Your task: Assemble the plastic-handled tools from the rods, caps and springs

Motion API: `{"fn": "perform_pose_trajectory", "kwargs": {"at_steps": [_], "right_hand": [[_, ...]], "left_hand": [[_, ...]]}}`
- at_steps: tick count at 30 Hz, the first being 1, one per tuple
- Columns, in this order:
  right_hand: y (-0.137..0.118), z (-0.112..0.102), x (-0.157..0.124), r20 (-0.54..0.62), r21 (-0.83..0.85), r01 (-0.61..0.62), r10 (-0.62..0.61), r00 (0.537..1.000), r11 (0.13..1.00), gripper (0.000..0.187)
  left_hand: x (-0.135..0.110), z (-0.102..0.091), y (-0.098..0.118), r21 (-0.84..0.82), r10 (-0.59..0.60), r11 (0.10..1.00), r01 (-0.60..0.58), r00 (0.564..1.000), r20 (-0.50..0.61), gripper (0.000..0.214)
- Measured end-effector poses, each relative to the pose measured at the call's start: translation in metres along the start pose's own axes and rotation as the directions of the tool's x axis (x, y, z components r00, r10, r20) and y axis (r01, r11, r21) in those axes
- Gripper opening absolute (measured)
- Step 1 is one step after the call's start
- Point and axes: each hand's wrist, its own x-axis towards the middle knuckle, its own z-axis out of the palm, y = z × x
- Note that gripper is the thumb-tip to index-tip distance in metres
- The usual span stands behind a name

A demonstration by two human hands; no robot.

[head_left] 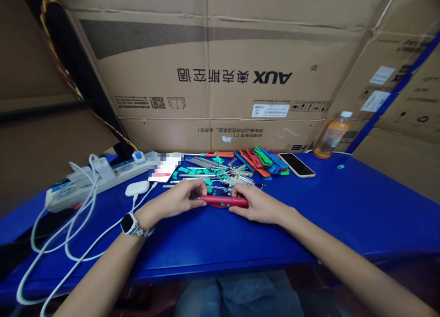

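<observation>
Just above the blue table, a red long-reach lighter [222,201] with small teal parts lies level between my two hands. My left hand [185,197] pinches its left end, where a short length of metal tube shows. Closed around the right end of the red handle is my right hand [252,202]. Directly behind the hands lies a heap of metal tubes [202,163], teal plastic pieces [195,171] and clear parts with thin wires [242,174]. Coloured handle shells [263,161] in red, blue, green and orange are piled to the right of the heap.
A lighter with an orange handle [220,154] lies at the back. Left are a power strip [113,174], white cables [74,220], a white case [136,188] and a lit phone [167,167]. Right are a dark-screened phone [297,164] and a bottle [332,138]. A cardboard wall [154,41] closes the back.
</observation>
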Motion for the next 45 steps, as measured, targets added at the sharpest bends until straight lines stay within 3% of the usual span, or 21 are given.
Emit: {"fn": "perform_pose_trajectory", "kwargs": {"at_steps": [6, 9, 15, 17, 18, 20, 21, 22, 23, 24, 26, 28, 30, 33, 36, 39, 43, 45], "right_hand": [[-0.001, 0.002, -0.003, -0.067, -0.11, -0.039, 0.032, 0.997, 0.993, 0.022], [-0.003, 0.002, -0.003, -0.078, -0.18, -0.021, 0.007, 0.997, 0.983, 0.027], [-0.003, 0.003, -0.001, -0.086, -0.274, -0.002, -0.022, 0.996, 0.962, 0.036], [-0.003, 0.005, 0.0, -0.136, -0.249, -0.043, 0.009, 0.991, 0.967, 0.04], [-0.003, 0.007, 0.001, -0.16, -0.204, -0.064, 0.031, 0.987, 0.977, 0.041], [-0.004, 0.01, 0.002, -0.198, -0.043, -0.099, 0.088, 0.976, 0.994, 0.042], [-0.004, 0.012, 0.003, -0.207, 0.063, -0.111, 0.122, 0.971, 0.992, 0.044], [-0.005, 0.014, 0.003, -0.209, 0.171, -0.121, 0.156, 0.965, 0.978, 0.047], [-0.006, 0.015, 0.004, -0.206, 0.27, -0.127, 0.187, 0.961, 0.954, 0.05], [-0.007, 0.017, 0.005, -0.202, 0.354, -0.134, 0.216, 0.955, 0.926, 0.054], [-0.011, 0.021, 0.007, -0.181, 0.474, -0.149, 0.261, 0.948, 0.868, 0.06], [-0.014, 0.026, 0.01, -0.164, 0.553, -0.156, 0.291, 0.942, 0.818, 0.065], [-0.016, 0.03, 0.013, -0.16, 0.609, -0.148, 0.303, 0.939, 0.779, 0.066], [-0.019, 0.033, 0.015, -0.145, 0.65, -0.114, 0.27, 0.952, 0.751, 0.061], [-0.02, 0.032, 0.016, -0.076, 0.623, -0.083, 0.166, 0.983, 0.778, 0.052], [-0.016, 0.026, 0.018, -0.034, 0.516, -0.073, 0.105, 0.994, 0.853, 0.051], [-0.003, 0.013, 0.033, -0.175, 0.215, -0.12, 0.16, 0.972, 0.969, 0.038], [0.001, 0.005, 0.047, -0.21, 0.015, -0.137, 0.137, 0.968, 0.991, 0.035]], "left_hand": [[0.0, -0.005, 0.006, 0.023, 0.103, 0.995, -0.101, 0.99, -0.094, 0.016], [-0.001, -0.007, 0.008, 0.104, 0.201, 0.977, -0.187, 0.969, -0.145, 0.012], [-0.002, -0.011, 0.009, 0.337, 0.318, 0.909, -0.244, 0.93, -0.183, 0.013], [-0.001, -0.01, 0.011, 0.455, 0.403, 0.854, -0.251, 0.874, -0.273, 0.016], [-0.001, -0.009, 0.013, 0.505, 0.443, 0.832, -0.228, 0.822, -0.358, 0.019], [-0.001, -0.005, 0.017, 0.538, 0.487, 0.829, -0.149, 0.664, -0.567, 0.02], [0.0, -0.002, 0.019, 0.507, 0.472, 0.854, -0.117, 0.583, -0.661, 0.018], [0.002, 0.001, 0.021, 0.439, 0.423, 0.892, -0.104, 0.533, -0.733, 0.013], [0.004, 0.004, 0.022, 0.335, 0.339, 0.936, -0.108, 0.529, -0.778, 0.011], [0.008, 0.007, 0.023, 0.196, 0.231, 0.973, -0.123, 0.566, -0.791, 0.014], [0.02, 0.014, 0.025, -0.171, -0.033, 0.978, -0.117, 0.728, -0.685, 0.027], [0.034, 0.02, 0.028, -0.501, -0.177, 0.855, -0.133, 0.833, -0.523, 0.04], [0.047, 0.025, 0.033, -0.715, -0.255, 0.681, -0.158, 0.864, -0.434, 0.043], [0.058, 0.028, 0.043, -0.881, -0.329, 0.44, -0.172, 0.882, -0.336, 0.033], [0.058, 0.024, 0.047, -0.923, -0.371, 0.327, -0.201, 0.871, -0.321, 0.023], [0.05, 0.012, 0.037, -0.894, -0.374, 0.403, -0.199, 0.855, -0.359, 0.024], [0.035, -0.007, 0.009, -0.63, -0.316, 0.776, 0.016, 0.875, -0.367, 0.028], [0.03, -0.013, -0.003, -0.463, -0.303, 0.881, 0.094, 0.865, -0.399, 0.03]]}}
